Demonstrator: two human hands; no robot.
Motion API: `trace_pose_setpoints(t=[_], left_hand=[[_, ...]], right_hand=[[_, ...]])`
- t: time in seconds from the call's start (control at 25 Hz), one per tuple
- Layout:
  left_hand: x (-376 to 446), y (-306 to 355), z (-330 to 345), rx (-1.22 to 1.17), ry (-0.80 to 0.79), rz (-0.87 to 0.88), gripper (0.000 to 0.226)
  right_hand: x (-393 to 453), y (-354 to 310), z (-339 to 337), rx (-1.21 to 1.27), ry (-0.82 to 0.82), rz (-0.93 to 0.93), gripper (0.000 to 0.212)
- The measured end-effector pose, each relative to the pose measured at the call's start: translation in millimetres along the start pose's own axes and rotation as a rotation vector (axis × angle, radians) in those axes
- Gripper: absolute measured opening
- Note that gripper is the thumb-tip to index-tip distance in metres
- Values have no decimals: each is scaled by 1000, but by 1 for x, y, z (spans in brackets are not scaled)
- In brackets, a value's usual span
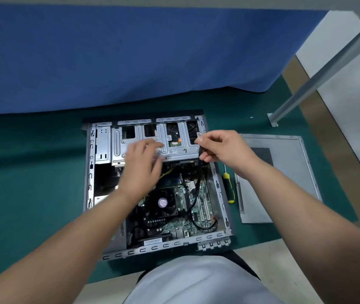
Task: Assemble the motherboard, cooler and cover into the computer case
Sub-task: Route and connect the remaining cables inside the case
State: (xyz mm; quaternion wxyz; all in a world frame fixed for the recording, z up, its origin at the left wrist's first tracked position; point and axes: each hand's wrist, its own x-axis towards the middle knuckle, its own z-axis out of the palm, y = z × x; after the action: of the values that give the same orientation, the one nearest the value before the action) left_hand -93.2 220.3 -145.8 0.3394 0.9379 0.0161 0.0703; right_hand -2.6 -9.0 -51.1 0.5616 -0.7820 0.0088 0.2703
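An open grey computer case (223,207) lies flat on the green floor. Inside it sits the green motherboard (203,200) with the black cooler fan (163,204) on top. A silver drive cage (174,141) spans the far end of the case. My right hand (220,148) pinches a black cable (197,185) that runs down over the board to its lower right corner. My left hand (141,170) is blurred and hovers over the drive cage edge, fingers spread and holding nothing that I can see. The grey side cover (284,178) lies flat to the right of the case.
A yellow and black screwdriver (229,187) lies between the case and the cover. A blue cloth (130,53) hangs behind the case. A metal frame leg (319,73) stands at the far right with its foot on the floor. My white clothing fills the bottom edge.
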Motion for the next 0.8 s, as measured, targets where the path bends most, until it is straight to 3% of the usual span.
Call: trace_pose_setpoints(t=[0.08,0.16,0.24,0.32,0.4,0.52,0.64,0.72,0.8], left_hand=[[-24,30,20,-277,-135,-62,30],[-39,52,41,-467,-347,-237,28],[-44,62,56,-559,-406,-376,17],[-41,62,60,-524,-341,-401,9],[-38,58,64,-346,-332,-327,7],[-38,55,69,80,-427,-122,22],[-38,58,73,267,-584,-89,27],[-39,60,74,166,-658,-117,21],[-40,64,68,-176,-569,-311,14]], right_hand=[[-4,-3,2,35,-32,18,17],[-6,-7,3,34,-50,20,19],[-8,-12,2,29,-57,20,19],[-9,-12,-1,23,-70,28,18],[-9,-8,-2,-19,-103,31,17],[-7,1,-2,-205,-151,39,11],[-4,12,0,-538,-162,13,8],[-2,19,2,-646,-169,-1,7],[-1,24,5,-730,-178,-28,11]])
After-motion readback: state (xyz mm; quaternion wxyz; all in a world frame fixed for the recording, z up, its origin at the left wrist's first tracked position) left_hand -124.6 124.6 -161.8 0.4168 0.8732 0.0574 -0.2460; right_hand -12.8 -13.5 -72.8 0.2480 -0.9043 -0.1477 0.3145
